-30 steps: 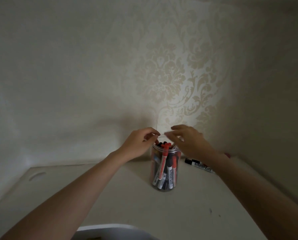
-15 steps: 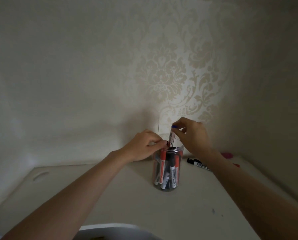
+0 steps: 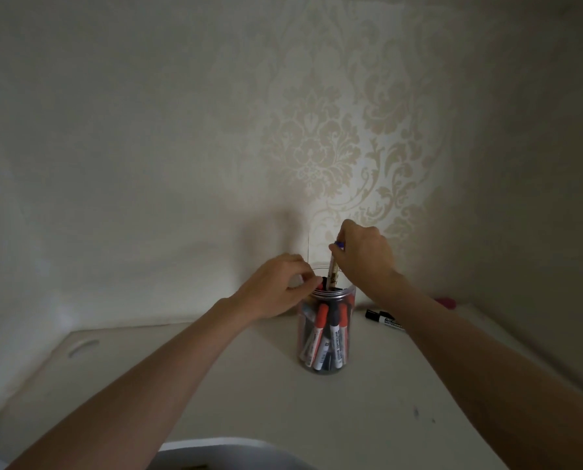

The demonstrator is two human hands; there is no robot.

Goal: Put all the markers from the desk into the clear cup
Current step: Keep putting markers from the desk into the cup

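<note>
Clear plastic cup (image 3: 326,334), tall and cylindrical, on pale desk (image 3: 249,401) close to patterned wallpaper wall (image 3: 317,147). Already crowded with red- and black-capped whiteboard markers (image 3: 331,334), standing and leaning against one another inside. Bulk of the job judged done.

One more going in: slim blue-capped marker (image 3: 334,269), near upright, lower end just inside the cup's mouth, upper part above the rim. Not yet released.

Still out: black-capped white marker (image 3: 384,319) flat on desk, right of the cup, near but not touching. Farther right of the cup, something pink (image 3: 448,302) at the desk's back edge, mostly hidden behind the right forearm; marker or not, cannot tell. At least one pickup left after this drop, possibly more out of view.

Right hand (image 3: 364,256) above and just right of the cup's mouth, wrist raised, knuckles toward the camera, fingertips (image 3: 335,247) pinching the blue-capped marker at its top end. Forearm running down to the lower right corner, crossing over the loose marker's near end.

Left hand (image 3: 280,290) at the cup's left rim, fingers curled with tips at the mouth among the marker caps. Blurred; whether pinching a red cap, holding the rim, or just nudging contents aside, cannot tell. Judged to be steadying or making room. Forearm running down to the lower left.

Below the cup, at the bottom edge, rim of a white object (image 3: 222,449), partly cut off.
</note>
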